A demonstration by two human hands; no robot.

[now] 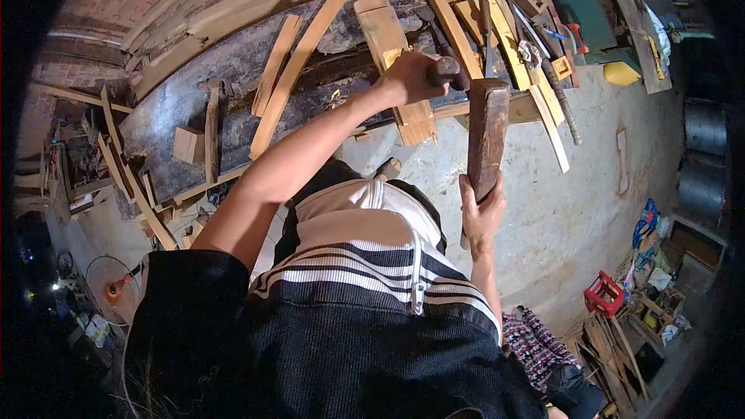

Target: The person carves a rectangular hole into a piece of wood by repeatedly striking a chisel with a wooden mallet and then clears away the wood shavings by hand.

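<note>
My left hand (415, 79) is wrapped round the dark rounded handle of a tool (444, 70), above a light wooden board (382, 27) that lies on the workbench. The tool's lower end is hidden behind the hand. To the right, my right hand (483, 206) grips a thick dark wooden block (488, 128), held roughly upright in this view beyond the bench's front edge. Wood chips lie near the board's end.
The dark workbench (174, 109) carries long wooden strips (310, 43) and a small wood block (188, 144). A red crate (604, 293) stands on the floor at lower right, near a person in patterned clothing (535, 337). A fan (115, 290) is at lower left.
</note>
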